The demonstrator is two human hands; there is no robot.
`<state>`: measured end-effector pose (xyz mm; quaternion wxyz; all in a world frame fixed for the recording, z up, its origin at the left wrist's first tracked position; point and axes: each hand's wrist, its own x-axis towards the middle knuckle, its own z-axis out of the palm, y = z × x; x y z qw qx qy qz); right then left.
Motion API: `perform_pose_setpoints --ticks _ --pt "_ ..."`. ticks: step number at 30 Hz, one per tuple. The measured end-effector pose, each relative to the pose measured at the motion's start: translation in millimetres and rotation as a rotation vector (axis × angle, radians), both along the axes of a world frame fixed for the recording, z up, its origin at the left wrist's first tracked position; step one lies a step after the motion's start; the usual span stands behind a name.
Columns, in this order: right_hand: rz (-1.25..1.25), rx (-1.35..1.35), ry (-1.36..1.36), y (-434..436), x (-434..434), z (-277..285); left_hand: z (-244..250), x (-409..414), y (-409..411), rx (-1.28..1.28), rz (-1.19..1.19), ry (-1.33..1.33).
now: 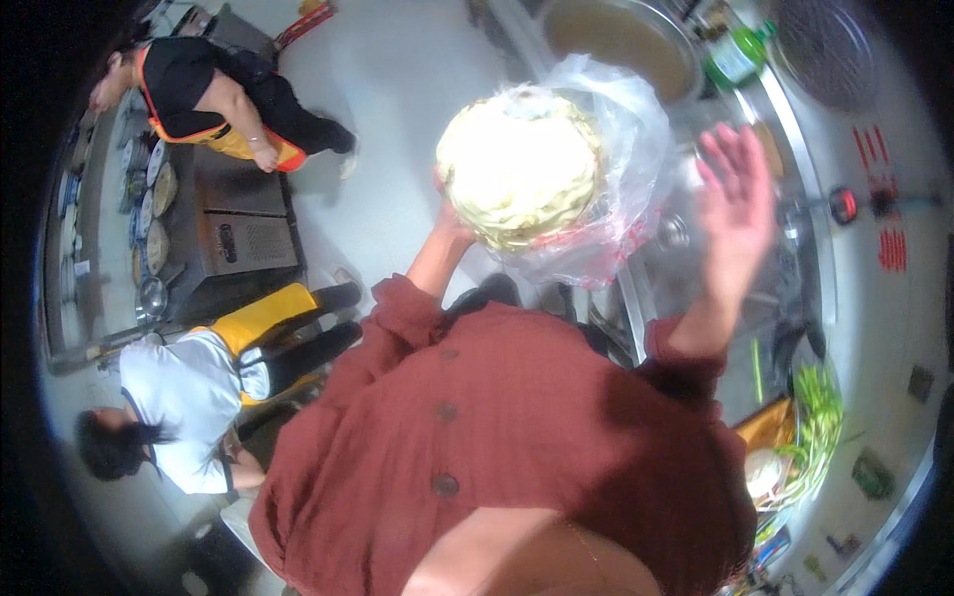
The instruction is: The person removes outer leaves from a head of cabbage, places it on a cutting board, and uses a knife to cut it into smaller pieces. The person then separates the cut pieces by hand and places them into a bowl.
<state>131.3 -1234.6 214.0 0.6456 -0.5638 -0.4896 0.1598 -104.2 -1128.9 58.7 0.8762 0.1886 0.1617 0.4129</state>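
My left hand [452,222] supports a large, round, pale vegetable head [522,167] from its left underside. Glare whitens its top, so I cannot tell whether it is cabbage or cauliflower. A crumpled clear plastic bag [633,141] with red print clings around its right and lower sides. Most of my left fingers are hidden beneath the head. My right hand [736,186] is raised above the metal counter, apart from the bag, its fingers spread and holding nothing; it is slightly blurred.
A wide metal basin [693,71] of brownish liquid stands at the top right, beside a green bottle [738,58]. Leafy green stalks [816,402] lie at the lower right. Two people in yellow aprons, one standing [182,89] and one bending [182,410], are on the left near stacked bowls [156,216].
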Motion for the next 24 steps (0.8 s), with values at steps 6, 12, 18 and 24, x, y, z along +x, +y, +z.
perform_pose_setpoints --ticks 6,12,18,24 --pt "0.134 -0.384 0.158 206.9 -41.4 -73.8 2.1 -78.6 138.6 -0.107 0.212 0.125" --pt "0.343 -0.153 0.609 377.8 -76.2 -70.1 -14.8 -126.7 291.9 -0.116 0.375 0.077" --pt "0.602 -0.307 0.652 578.6 -122.9 -68.3 6.2 -173.6 466.7 -0.056 0.482 0.238" --pt "0.705 -0.074 0.494 776.0 -169.0 -49.5 19.9 -230.7 635.1 -0.12 0.605 0.074"
